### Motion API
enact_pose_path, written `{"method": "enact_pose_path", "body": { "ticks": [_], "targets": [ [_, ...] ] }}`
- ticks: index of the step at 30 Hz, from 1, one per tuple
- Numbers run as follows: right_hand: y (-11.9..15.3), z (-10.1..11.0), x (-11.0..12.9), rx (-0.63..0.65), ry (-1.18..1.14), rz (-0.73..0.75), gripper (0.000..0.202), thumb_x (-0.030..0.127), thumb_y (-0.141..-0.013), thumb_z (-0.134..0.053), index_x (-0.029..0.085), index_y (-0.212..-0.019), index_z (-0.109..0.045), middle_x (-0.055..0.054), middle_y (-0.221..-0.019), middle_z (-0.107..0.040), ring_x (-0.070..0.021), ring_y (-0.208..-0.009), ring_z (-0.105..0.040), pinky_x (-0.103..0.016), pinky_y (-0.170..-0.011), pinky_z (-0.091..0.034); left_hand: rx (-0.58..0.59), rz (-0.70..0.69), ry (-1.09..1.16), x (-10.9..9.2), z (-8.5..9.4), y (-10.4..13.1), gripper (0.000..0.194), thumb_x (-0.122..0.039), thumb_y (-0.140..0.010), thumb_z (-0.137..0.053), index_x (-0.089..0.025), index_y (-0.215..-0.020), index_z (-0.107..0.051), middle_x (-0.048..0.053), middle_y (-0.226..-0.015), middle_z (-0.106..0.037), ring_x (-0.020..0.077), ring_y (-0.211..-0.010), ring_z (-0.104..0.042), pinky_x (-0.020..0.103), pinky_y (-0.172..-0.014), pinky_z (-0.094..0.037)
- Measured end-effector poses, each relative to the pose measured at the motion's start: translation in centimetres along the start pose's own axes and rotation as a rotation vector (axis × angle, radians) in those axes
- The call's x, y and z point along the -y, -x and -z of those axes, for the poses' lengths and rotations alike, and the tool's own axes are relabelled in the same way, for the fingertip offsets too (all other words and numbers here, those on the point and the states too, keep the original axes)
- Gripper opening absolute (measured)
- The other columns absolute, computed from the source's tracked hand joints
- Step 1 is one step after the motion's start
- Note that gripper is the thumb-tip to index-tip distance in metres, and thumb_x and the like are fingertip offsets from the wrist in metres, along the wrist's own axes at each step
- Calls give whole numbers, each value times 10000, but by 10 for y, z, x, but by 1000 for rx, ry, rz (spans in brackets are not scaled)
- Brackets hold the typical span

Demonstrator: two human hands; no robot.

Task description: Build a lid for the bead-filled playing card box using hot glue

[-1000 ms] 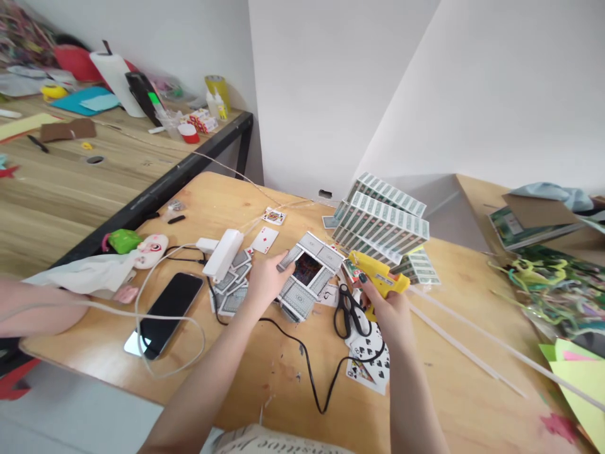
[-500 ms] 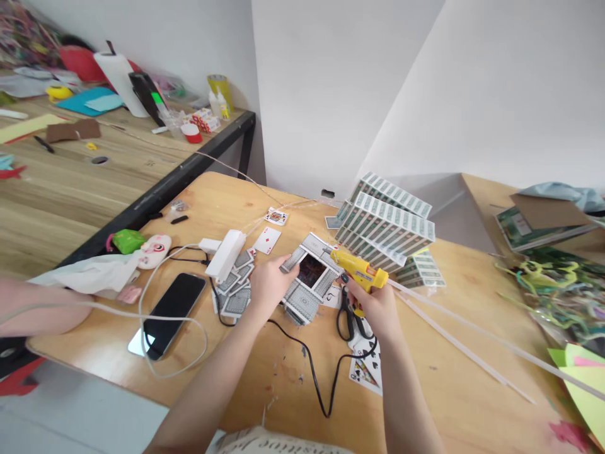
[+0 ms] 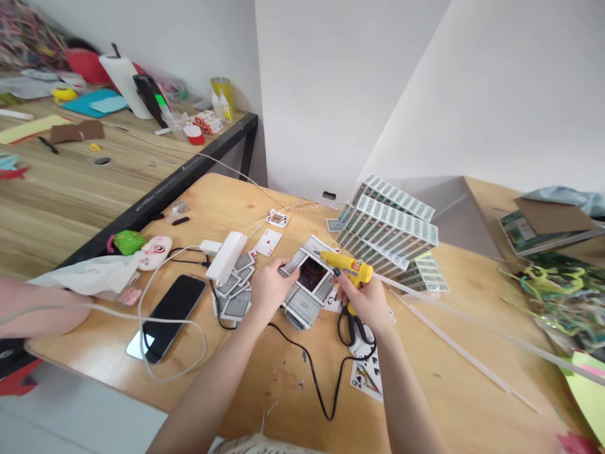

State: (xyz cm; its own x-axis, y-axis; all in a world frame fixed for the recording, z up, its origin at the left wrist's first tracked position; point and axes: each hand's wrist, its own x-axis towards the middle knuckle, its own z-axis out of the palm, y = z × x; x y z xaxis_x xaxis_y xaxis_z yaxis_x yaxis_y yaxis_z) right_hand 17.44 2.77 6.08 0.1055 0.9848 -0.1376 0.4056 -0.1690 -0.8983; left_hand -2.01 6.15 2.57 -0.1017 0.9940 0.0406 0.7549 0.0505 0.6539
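Observation:
A frame made of grey-backed playing cards (image 3: pixel 302 304), with a dark rectangular opening in its middle, is gripped along its left side by my left hand (image 3: pixel 273 287). My right hand (image 3: pixel 366 299) is closed round a yellow hot glue gun (image 3: pixel 348 265), whose nozzle points left over the frame's upper right part. A long clear glue stick (image 3: pixel 425 295) sticks out of the gun's back. Black-handled scissors (image 3: pixel 352 331) lie below the right hand on face-up cards (image 3: pixel 367 377). Loose face-down cards (image 3: pixel 236 305) are piled left of my left hand.
Stacked card boxes (image 3: pixel 387 227) stand behind the frame. A white power strip (image 3: pixel 227 257), a phone (image 3: pixel 166 318) and a white cable lie to the left. The gun's black cord (image 3: pixel 312 372) loops across the table (image 3: pixel 246 403). Another person's arm (image 3: pixel 42 308) rests at the left edge.
The glue gun in my right hand has shifted a little to the left across the card frame. My left hand keeps its hold on the frame's left side.

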Motion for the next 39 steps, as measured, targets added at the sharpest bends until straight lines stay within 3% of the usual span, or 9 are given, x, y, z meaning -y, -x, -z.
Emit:
{"method": "enact_pose_path", "body": {
  "ticks": [6, 10, 13, 21, 28, 39],
  "targets": [
    [-11, -13, 7, -59, 385, 200, 326, 443, -830, -486, 189, -663, -606, -32, -604, -630, -188, -594, -592, -281, -584, -432, 2, 31, -8, -1, 0, 2, 289, -419, -746, -596, -219, -940, -674, 39, -929, -725, 214, -852, -668, 291, -730, -478],
    [-14, -21, 6, -40, 522, 321, 297, 412, -867, -440, 179, -785, -605, -65, -784, -661, -210, -740, -619, -289, -652, -437, -2, 49, -16, -2, 0, 2, 280, -421, -749, -593, -236, -944, -675, 23, -912, -730, 201, -824, -671, 271, -685, -467],
    [-16, -24, 2, -8, 583, 361, 297, 412, -892, -414, 175, -805, -571, -71, -811, -654, -209, -779, -615, -282, -661, -429, 1, 51, -5, -3, 0, 2, 281, -415, -749, -598, -236, -952, -673, 22, -931, -728, 196, -835, -671, 265, -690, -467],
    [-13, -31, 3, 24, 845, 439, 238, 363, -925, -398, 164, -895, -525, -63, -848, -622, -189, -760, -602, -263, -619, -395, -6, 32, 25, 0, -2, 2, 294, -398, -744, -610, -219, -968, -674, 32, -957, -722, 204, -882, -666, 275, -749, -478],
    [-3, -22, 15, 178, 1118, 467, 108, 212, -883, -451, 148, -939, -518, -67, -878, -609, -175, -700, -592, -268, -555, -356, -8, 34, 21, 0, -3, 2, 301, -417, -750, -603, -215, -962, -674, 35, -950, -722, 208, -884, -666, 278, -752, -479],
    [8, -31, 25, 168, 1412, 541, 143, 74, -850, -368, 157, -901, -473, -66, -868, -568, -140, -548, -567, -270, -417, -286, -14, 40, 27, 0, -4, 2, 313, -452, -755, -595, -231, -960, -679, 30, -925, -727, 201, -839, -671, 268, -685, -462]
  ]
}}
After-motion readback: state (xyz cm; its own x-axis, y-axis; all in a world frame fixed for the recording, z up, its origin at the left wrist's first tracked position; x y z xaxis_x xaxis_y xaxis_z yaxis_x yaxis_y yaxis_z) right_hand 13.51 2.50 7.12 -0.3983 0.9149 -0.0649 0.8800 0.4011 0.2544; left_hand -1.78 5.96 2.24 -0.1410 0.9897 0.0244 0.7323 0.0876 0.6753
